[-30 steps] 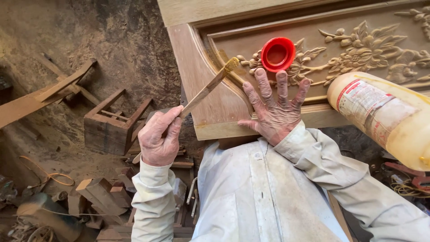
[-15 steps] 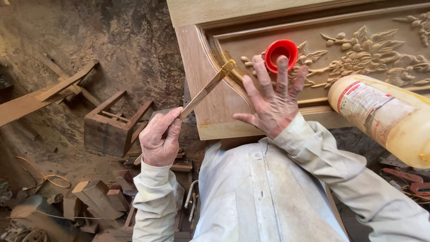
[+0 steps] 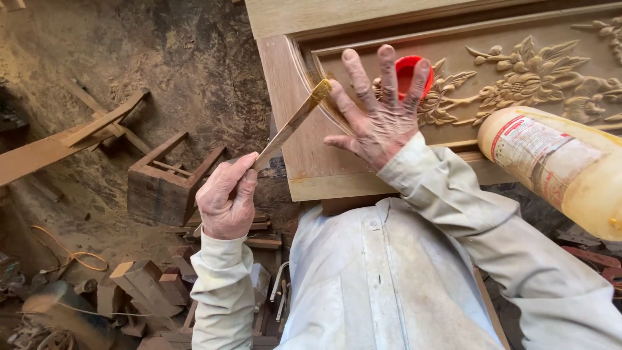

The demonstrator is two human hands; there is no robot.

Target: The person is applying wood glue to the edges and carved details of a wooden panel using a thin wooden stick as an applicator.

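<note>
Pale wood makes up the carved panel, which fills the upper right of the head view; its relief of flowers and leaves runs along a recessed band inside a moulded frame. The left hand is closed around the lower end of a thin wooden stick, thumb and fingers wrapped on it. The stick slants up to the right, and its yellowish tip lies at the curved corner of the panel's frame; whether the tip touches the wood cannot be told for certain.

The right hand is wide open, fingers spread and holding nothing. It lies over the panel just right of the stick's tip. A red cap sits on the carving behind the fingers, partly covered by them.

A yellowish plastic bottle with a worn label lies tilted at the right edge, over the panel's lower rim and beside the right sleeve. Both arms are in pale sleeves, above a pale shirt front.

To the left, on the dusty floor, stand a small wooden box, loose planks and wood offcuts.
</note>
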